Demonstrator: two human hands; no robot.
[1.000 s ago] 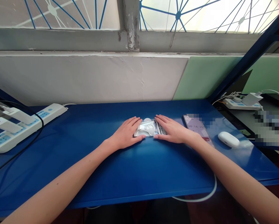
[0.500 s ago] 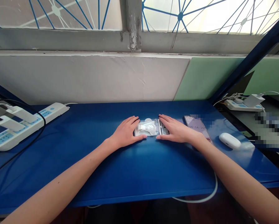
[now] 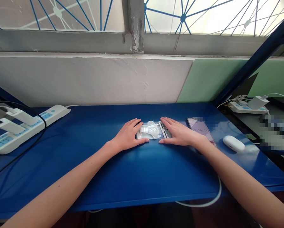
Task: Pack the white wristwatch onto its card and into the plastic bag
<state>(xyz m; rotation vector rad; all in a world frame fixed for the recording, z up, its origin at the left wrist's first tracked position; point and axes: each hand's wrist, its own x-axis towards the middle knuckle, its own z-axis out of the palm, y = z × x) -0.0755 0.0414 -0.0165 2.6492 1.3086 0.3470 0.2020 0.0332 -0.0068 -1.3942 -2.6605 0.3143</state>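
A small clear plastic packet (image 3: 150, 130) lies on the blue desk (image 3: 137, 171), between my two hands. Inside it is a white item with a round part and what looks like a strap; its exact kind is hard to make out. A dark printed strip runs along the packet's right end. My left hand (image 3: 127, 135) rests flat at the left end, thumb and fingers spread apart. At the right end lies my right hand (image 3: 179, 132), also flat with fingers stretched out, partly covering the printed strip.
A phone (image 3: 200, 128) showing a running timer lies right of my right hand, and a white earbud case (image 3: 234, 143) is farther right. On the left is a white power strip (image 3: 53, 114) with plugged-in chargers and a black cable (image 3: 25, 152). A wall (image 3: 91, 80) borders the desk's back.
The fingers of my right hand have shifted very slightly left, and the packet's printed end sits at a slightly different angle. The phone's timer has advanced. My left hand stays in place.
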